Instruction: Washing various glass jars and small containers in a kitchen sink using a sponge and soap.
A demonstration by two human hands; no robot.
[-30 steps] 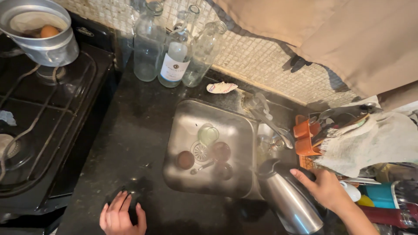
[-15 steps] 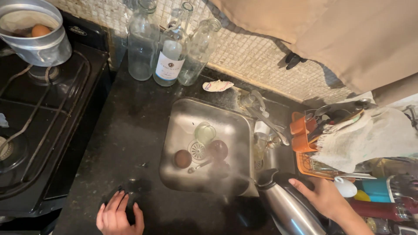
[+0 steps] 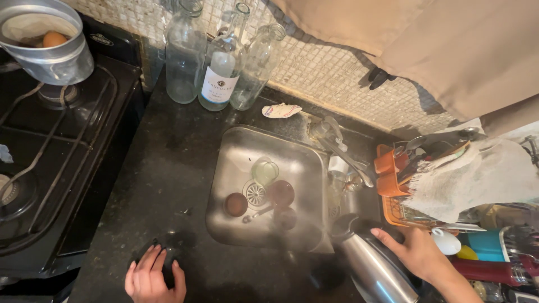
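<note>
My right hand [image 3: 416, 253] grips the black handle of a steel kettle [image 3: 370, 270], tilted with its spout [image 3: 341, 226] over the right edge of the steel sink [image 3: 232, 149]. Steam blurs the sink's right side. Inside the sink lie a clear glass [image 3: 265, 171], several small brown cups [image 3: 236, 205] and a spoon near the drain. My left hand [image 3: 154, 278] rests flat, fingers spread, on the black countertop [image 3: 163, 168] at the lower left, over a small dark round object.
Three clear glass bottles [image 3: 220, 62] stand against the tiled wall behind the sink. A gas stove [image 3: 39, 157] with a metal pot [image 3: 48, 39] holding an egg is on the left. An orange dish rack [image 3: 393, 185] with a white cloth [image 3: 483, 179] sits right of the tap [image 3: 342, 151].
The view has shifted slightly. The kettle has tilted further toward the sink and steam now rises over the sink's right side. My left hand has stayed on the counter.
</note>
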